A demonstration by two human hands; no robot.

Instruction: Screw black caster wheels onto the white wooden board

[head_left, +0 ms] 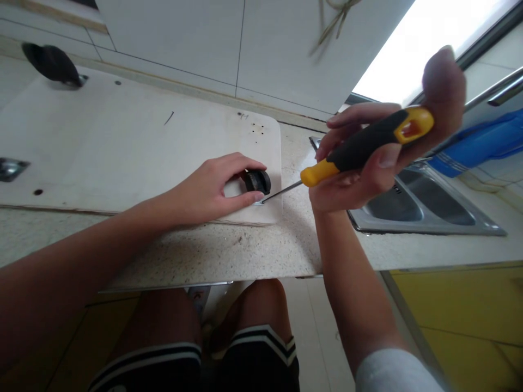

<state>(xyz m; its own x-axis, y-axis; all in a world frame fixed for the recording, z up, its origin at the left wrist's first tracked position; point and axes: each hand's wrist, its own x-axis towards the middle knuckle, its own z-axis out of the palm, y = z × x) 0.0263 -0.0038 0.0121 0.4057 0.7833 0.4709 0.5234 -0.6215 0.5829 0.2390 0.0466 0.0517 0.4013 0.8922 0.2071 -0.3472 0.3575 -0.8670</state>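
Observation:
My left hand (223, 185) rests on a white board (134, 141), its thumb and fingers closed around a small black caster wheel (258, 182) at the board's near right corner. In my right hand (368, 158) is a screwdriver (359, 141) with a yellow and black handle, held at a slant between thumb and fingers. The shaft runs down to the left, and its tip meets the edge of the caster's metal plate beside my left thumb. A screw head there is too small to make out. Small holes (257, 129) mark the board's far right corner.
The board lies on a speckled counter (229, 250) against a tiled wall. Another black caster (53, 64) stands at its far left, and a metal fitting (12, 170) is at the left edge. To the right are a steel sink (429, 201) and something blue (482, 141).

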